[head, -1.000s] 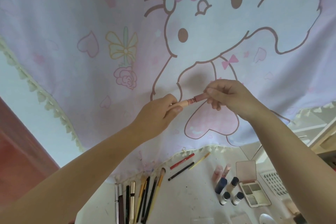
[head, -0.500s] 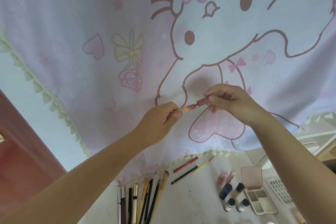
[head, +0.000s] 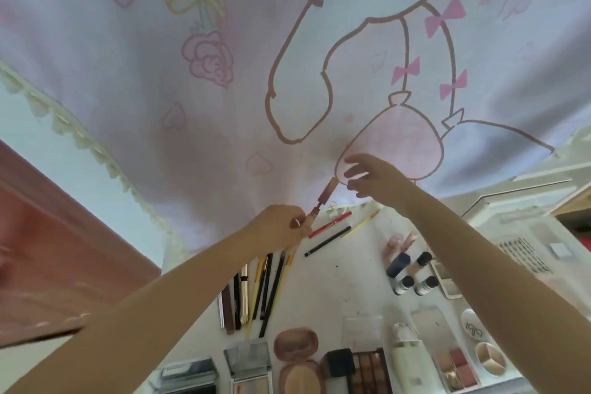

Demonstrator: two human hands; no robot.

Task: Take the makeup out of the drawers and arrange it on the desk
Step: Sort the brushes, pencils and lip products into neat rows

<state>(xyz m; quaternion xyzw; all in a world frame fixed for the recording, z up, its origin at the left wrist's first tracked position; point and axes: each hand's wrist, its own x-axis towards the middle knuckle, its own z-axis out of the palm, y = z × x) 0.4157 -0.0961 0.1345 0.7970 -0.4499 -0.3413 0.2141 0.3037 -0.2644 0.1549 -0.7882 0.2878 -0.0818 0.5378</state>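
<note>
My left hand [head: 281, 225] grips the lower end of a slim pink lip tube [head: 323, 198], which points up and to the right above the white desk [head: 345, 281]. My right hand [head: 371, 177] hovers just right of the tube's tip with spread fingers, holding nothing. On the desk lie a row of pencils and brushes [head: 256, 291], a red pencil [head: 329, 224], a black pencil [head: 326, 241], small bottles [head: 412, 275], a pink compact [head: 295, 344] and an eyeshadow palette [head: 367, 371].
A pink cartoon-print cloth [head: 224, 105] hangs behind the desk and drapes over its back edge. A reddish wooden surface [head: 48, 249] is at the left. White shelving and a vented white box [head: 524, 253] stand at the right. More palettes [head: 454, 368] and a white tube [head: 409, 358] lie near the front.
My right hand has let go of the tube's end and opened. The view has tipped down, showing more of the desk. My left hand has dropped lower with the tube.
</note>
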